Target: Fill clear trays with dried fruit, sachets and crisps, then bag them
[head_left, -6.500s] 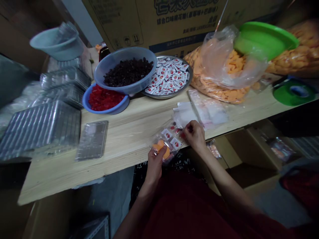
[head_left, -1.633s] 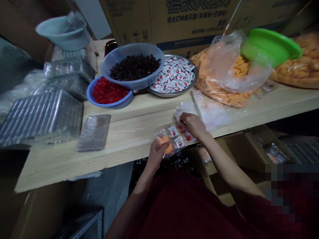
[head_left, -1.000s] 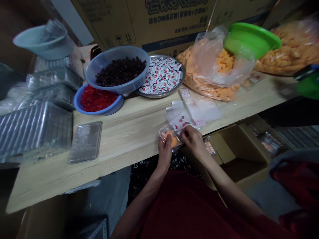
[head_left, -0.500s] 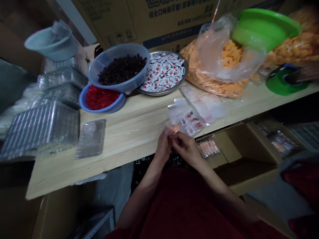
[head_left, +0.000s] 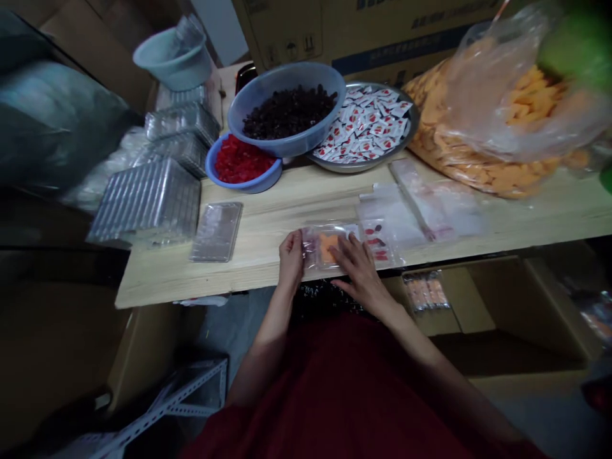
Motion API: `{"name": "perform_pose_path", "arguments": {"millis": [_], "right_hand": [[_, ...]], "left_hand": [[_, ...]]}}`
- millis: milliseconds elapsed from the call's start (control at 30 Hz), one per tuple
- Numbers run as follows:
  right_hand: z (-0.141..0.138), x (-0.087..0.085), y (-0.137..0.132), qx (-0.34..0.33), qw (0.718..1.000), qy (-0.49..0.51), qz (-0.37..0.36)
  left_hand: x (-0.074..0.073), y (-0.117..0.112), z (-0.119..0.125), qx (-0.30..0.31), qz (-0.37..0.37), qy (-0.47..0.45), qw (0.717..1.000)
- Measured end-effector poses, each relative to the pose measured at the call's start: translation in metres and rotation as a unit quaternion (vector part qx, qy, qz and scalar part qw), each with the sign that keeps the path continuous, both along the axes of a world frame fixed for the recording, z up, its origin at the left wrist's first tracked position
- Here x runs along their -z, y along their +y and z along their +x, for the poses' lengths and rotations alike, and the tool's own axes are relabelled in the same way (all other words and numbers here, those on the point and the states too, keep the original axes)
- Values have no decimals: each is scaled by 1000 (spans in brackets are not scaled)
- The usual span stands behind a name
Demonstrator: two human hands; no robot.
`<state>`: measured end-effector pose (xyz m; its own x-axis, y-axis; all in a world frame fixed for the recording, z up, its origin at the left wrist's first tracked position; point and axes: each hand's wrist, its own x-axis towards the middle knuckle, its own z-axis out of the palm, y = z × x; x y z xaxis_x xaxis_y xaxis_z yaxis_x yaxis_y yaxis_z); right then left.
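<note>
A clear plastic packet [head_left: 325, 250] lies flat on the pale wooden shelf [head_left: 157, 274], its long axis running left to right, roughly along the shelf's front edge, with a flat orange piece showing through the film near its middle. The left hand [head_left: 291, 260] stands against the packet's left end, fingers extended and together; in this dim view I can't tell whether it pinches the film or only touches it. The right hand [head_left: 361, 271] is released, fingers spread and resting on the packet's lower right, not gripping. Just beyond those fingers lies a second clear packet [head_left: 380, 245] holding red pieces, near a loose pile of clear zip bags [head_left: 425, 204]. Along the back of the shelf sit a blue bowl [head_left: 287, 148] of dark raisins, a steel tray [head_left: 356, 167] of white sachets, a smaller blue bowl [head_left: 251, 187] of red pieces and a bulging plastic bag [head_left: 482, 169] of orange pieces — with stacked ribbed clear trays [head_left: 153, 201] and one flat clear tray [head_left: 216, 231] to the left
</note>
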<state>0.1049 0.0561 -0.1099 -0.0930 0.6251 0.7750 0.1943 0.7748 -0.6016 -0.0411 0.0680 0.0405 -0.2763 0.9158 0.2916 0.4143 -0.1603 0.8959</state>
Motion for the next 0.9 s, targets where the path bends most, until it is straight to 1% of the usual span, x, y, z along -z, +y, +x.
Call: {"name": "perform_pose_path", "arguments": {"millis": [67,167,233,300,367,400,467,533,567,600,667,700,767,800,833,867,900], "right_hand": [[-10,-5,0,13,1000,-19,2],[-22,-14,-5,26,999,-27,9],[-25,-22,-12,31,999,-12,23],[-21,-31,-20,26,998,30,48],[-7,-41,-30,4,993,94,75],[3,-46,-35,-12,988,129,85],[32,-53,-45,-45,977,193,85],[68,-51,-57,-46,967,249,40],[87,-46,-64,-29,961,276,-1],[107,-38,-72,6,952,301,-47],[146,-13,-89,91,926,340,-136],[164,4,-98,133,911,354,-166],[193,46,-110,229,871,382,-206],[204,71,-113,274,846,399,-226],[211,98,-112,308,811,430,-248],[214,126,-107,331,771,465,-283],[214,154,-99,369,718,504,-306]], "left_hand": [[-5,-6,-4,21,-42,-8,999],[-7,-19,-1,25,-44,27,998],[-8,-31,9,27,-42,1,999],[-13,-46,26,35,-43,-38,998],[-21,-63,45,47,-35,-44,997],[-27,-71,53,65,-38,-37,996],[-36,-81,65,122,-61,-15,991],[-42,-83,69,168,-77,6,983],[-42,-80,68,177,-75,12,981],[-41,-77,66,175,-69,14,982],[-37,-69,60,157,-57,4,986],[-34,-66,56,148,-54,-2,988],[-31,-61,47,130,-53,-8,990],[-30,-60,44,123,-52,-8,991],[-29,-60,41,117,-50,-7,992],[-28,-59,38,109,-50,-9,993],[-28,-59,37,101,-52,-12,993]]}}
